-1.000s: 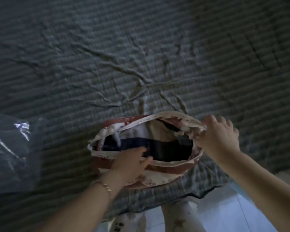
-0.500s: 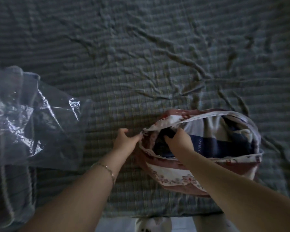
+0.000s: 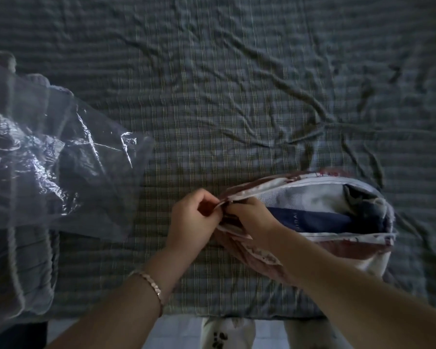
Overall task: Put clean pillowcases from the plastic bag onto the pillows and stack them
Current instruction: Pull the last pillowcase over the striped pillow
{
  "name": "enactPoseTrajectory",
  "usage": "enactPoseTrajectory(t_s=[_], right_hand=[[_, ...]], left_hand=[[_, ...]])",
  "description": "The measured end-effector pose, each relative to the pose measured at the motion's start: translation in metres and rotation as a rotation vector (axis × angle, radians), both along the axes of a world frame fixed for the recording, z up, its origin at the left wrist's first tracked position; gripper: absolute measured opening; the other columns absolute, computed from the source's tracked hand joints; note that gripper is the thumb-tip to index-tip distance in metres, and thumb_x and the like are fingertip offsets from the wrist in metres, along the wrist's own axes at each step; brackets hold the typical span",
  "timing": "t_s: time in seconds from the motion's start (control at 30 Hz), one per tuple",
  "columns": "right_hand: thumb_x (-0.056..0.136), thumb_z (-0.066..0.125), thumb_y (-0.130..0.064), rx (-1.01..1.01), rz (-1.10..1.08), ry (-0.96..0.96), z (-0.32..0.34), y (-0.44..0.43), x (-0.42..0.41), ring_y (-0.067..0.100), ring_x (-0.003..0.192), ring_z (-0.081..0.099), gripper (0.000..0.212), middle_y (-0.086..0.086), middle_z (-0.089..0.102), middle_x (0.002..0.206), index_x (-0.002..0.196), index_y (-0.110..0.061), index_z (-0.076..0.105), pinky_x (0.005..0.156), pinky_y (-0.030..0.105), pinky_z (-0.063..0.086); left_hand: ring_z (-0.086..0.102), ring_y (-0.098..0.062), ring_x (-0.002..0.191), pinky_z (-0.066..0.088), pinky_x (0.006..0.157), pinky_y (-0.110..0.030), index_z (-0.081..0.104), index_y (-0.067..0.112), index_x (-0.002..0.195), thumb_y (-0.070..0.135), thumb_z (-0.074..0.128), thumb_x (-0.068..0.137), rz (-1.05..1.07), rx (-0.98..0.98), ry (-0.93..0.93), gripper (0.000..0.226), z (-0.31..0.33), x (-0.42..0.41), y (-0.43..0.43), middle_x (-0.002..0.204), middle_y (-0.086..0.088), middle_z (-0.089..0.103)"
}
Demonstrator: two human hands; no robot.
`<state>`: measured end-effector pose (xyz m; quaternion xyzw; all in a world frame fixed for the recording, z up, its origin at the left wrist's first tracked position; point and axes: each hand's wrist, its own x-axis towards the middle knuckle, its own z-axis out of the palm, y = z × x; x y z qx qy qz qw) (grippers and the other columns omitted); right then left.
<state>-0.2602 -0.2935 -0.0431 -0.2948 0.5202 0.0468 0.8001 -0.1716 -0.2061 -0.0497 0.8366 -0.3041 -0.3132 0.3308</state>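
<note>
**Status: first pillow cased, opening not closed.**

1. Position. The pillowcase [image 3: 337, 250], patterned red and white, lies on the bed [image 3: 237, 96] at the near edge, right of centre. The pillow [image 3: 320, 220], blue and white, sits inside it. The opening faces the person and gapes along its full length, so the pillow shows through it.

2. Hands. Both hands meet at the left corner of the opening.
   - The left hand [image 3: 194, 219] has its fingers curled and pinches the corner of the hem.
   - The right hand [image 3: 253, 217] touches the left, with its fingers curled round the hem just inside the opening.
   - Whether a zip pull or only cloth is held cannot be told.

3. Work done, as judged. The pillow appears fully inserted, and no part of it projects past the hem.

4. Work in hand, as judged. The grip at the corner suggests that the opening is about to be closed or tucked, starting from the left end.

5. Work left.
   - The opening is not yet closed.
   - The bag [image 3: 48, 159] lies well apart at the left of the bed. Dark folded cloth shows through the plastic, probably further pillowcases.
   - No second pillow can be identified with certainty. A grey ribbed mass under the bag is too indistinct to name.
   - No stack is visible, so stacking has not begun. The task is judged to be at an early stage.
</note>
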Motion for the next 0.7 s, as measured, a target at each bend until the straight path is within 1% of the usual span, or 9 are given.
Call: enactPoseTrajectory(t_s=[0.07,0.13,0.2,0.27,0.37,0.47,0.53,0.6,0.7], right_hand=[[0.091,0.046,0.004,0.007,-0.102,-0.003,0.008,0.006,-0.018,0.026,0.05,0.052,0.011,0.015,0.053,0.058,0.09,0.014,0.052,0.043,0.023,0.04],[0.09,0.053,-0.004,-0.057,-0.13,0.053,0.015,0.009,-0.031,0.029,0.058,0.053,0.013,0.015,0.057,0.067,0.094,0.008,0.052,0.047,0.026,0.045],[0.087,0.062,-0.019,-0.127,-0.087,0.1,0.02,0.008,-0.043,0.022,0.068,0.066,0.018,0.011,0.068,0.079,0.096,-0.003,0.062,0.056,0.023,0.055],[0.085,0.064,-0.03,-0.216,-0.002,0.137,0.02,0.002,-0.049,0.014,0.073,0.068,0.024,0.005,0.071,0.082,0.097,-0.009,0.067,0.066,0.023,0.057],[0.087,0.062,-0.031,-0.368,0.114,0.208,0.01,-0.013,-0.053,0.019,0.075,0.067,0.027,0.006,0.07,0.078,0.093,-0.005,0.071,0.078,0.036,0.057],[0.087,0.063,-0.026,-0.418,0.184,0.163,0.005,-0.023,-0.052,0.028,0.083,0.067,0.019,0.011,0.071,0.08,0.075,-0.012,0.069,0.086,0.048,0.053],[0.087,0.064,-0.022,-0.399,0.194,0.13,0.003,-0.027,-0.057,0.024,0.085,0.067,0.015,0.008,0.07,0.082,0.075,-0.015,0.069,0.089,0.044,0.053],[0.087,0.063,-0.023,-0.474,0.252,0.097,0.004,-0.029,-0.06,0.023,0.086,0.066,0.017,0.009,0.071,0.085,0.084,-0.009,0.071,0.086,0.037,0.053],[0.093,0.053,-0.028,-0.603,0.541,0.104,0.004,-0.037,-0.073,0.021,0.078,0.06,0.028,0.006,0.065,0.079,0.08,-0.008,0.069,0.072,0.029,0.044]], left_hand=[[0.061,-0.009,0.066,0.048,0.056,-0.014,0.062,0.019,0.068,0.003,0.072,0.075,-0.074,-0.035,-0.001,0.02,0.008,-0.009,-0.001,0.069,0.006,0.064],[0.061,-0.008,0.068,0.047,0.056,-0.013,0.061,0.019,0.068,0.005,0.072,0.075,-0.105,-0.061,0.066,0.02,0.015,-0.02,-0.004,0.068,0.004,0.064],[0.061,-0.005,0.064,0.049,0.058,-0.018,0.061,0.023,0.067,0.013,0.07,0.078,-0.107,-0.067,0.259,0.017,0.018,-0.029,-0.005,0.068,0.004,0.064],[0.063,-0.008,0.07,0.051,0.062,-0.02,0.065,0.023,0.072,0.022,0.061,0.081,-0.078,-0.065,0.391,0.01,0.02,-0.035,-0.007,0.072,0.005,0.066],[0.059,0.0,0.085,0.048,0.072,-0.01,0.063,0.029,0.095,0.013,0.06,0.088,-0.032,-0.027,0.306,0.018,0.014,-0.036,-0.016,0.093,0.01,0.062],[0.053,0.012,0.098,0.044,0.081,-0.005,0.06,0.025,0.112,0.006,0.062,0.086,-0.144,-0.011,0.305,0.033,0.006,-0.032,-0.023,0.112,0.011,0.056],[0.057,0.004,0.102,0.049,0.085,-0.015,0.064,0.019,0.114,0.007,0.063,0.086,-0.221,0.028,0.325,0.03,0.001,-0.032,-0.024,0.114,0.008,0.06],[0.06,-0.006,0.099,0.05,0.082,-0.017,0.066,0.014,0.11,0.008,0.062,0.086,-0.257,0.038,0.221,0.025,-0.004,-0.032,-0.023,0.105,0.009,0.063],[0.06,-0.012,0.089,0.045,0.069,-0.015,0.066,0.01,0.108,0.004,0.051,0.092,-0.233,0.084,0.022,0.023,-0.006,-0.035,-0.025,0.095,0.007,0.062]])
